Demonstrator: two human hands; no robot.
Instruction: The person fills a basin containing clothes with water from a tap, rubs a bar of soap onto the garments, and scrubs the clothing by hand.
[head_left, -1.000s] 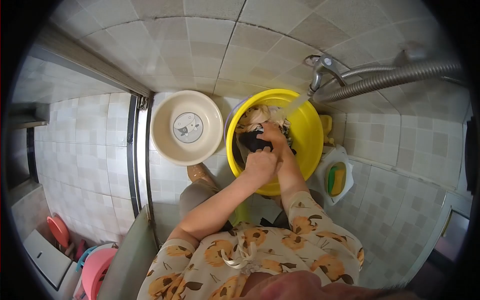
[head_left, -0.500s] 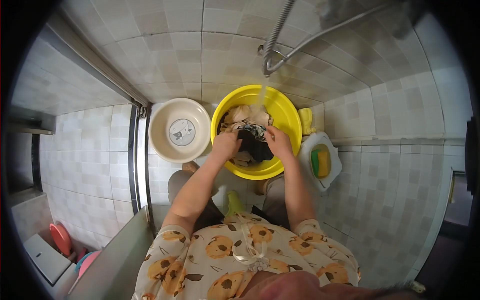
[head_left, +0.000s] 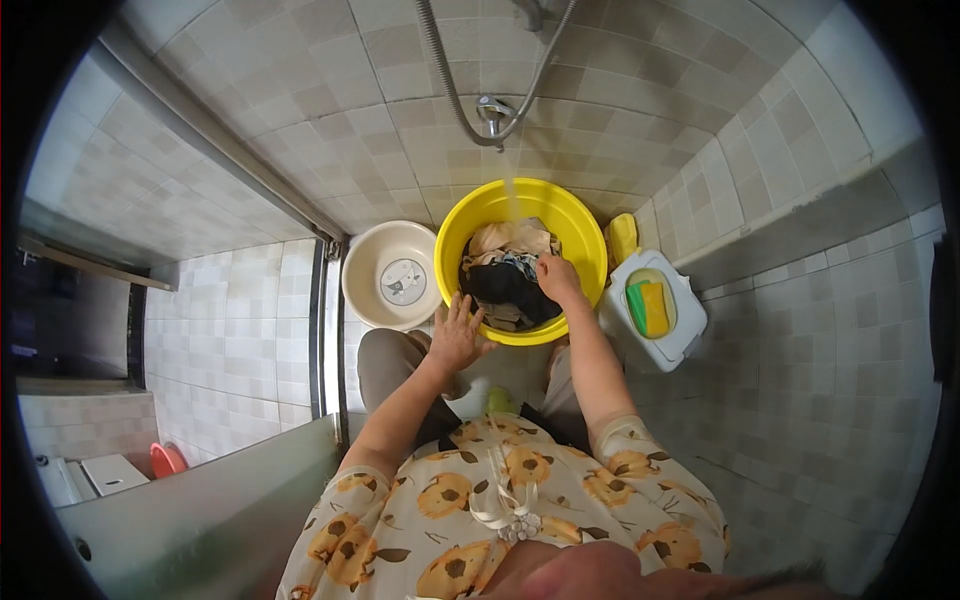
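Observation:
Water runs from the tap (head_left: 492, 108) into a yellow basin (head_left: 588, 232), which holds a heap of clothes: a black garment (head_left: 503, 287) at the front, beige cloth (head_left: 514, 236) behind it and a patterned piece between. At the basin's near left rim is my left hand (head_left: 458, 335), its fingers spread and nothing in them. My right hand (head_left: 558, 279) is over the right side of the clothes, its fingers bent together at the edge of the cloth; what they hold, if anything, is hidden.
Left of the yellow basin stands a cream basin (head_left: 387, 240) with a cow picture on its bottom. At the right are a white container (head_left: 684, 318) with green and yellow sponges (head_left: 654, 309) on top and a yellow bottle (head_left: 622, 236). A glass panel (head_left: 215, 510) stands at the lower left.
The view has swung, so tap and basins sit elsewhere in the picture. My hands, together on the clothes at first, have parted; my left hand has drawn back to the rim and opened.

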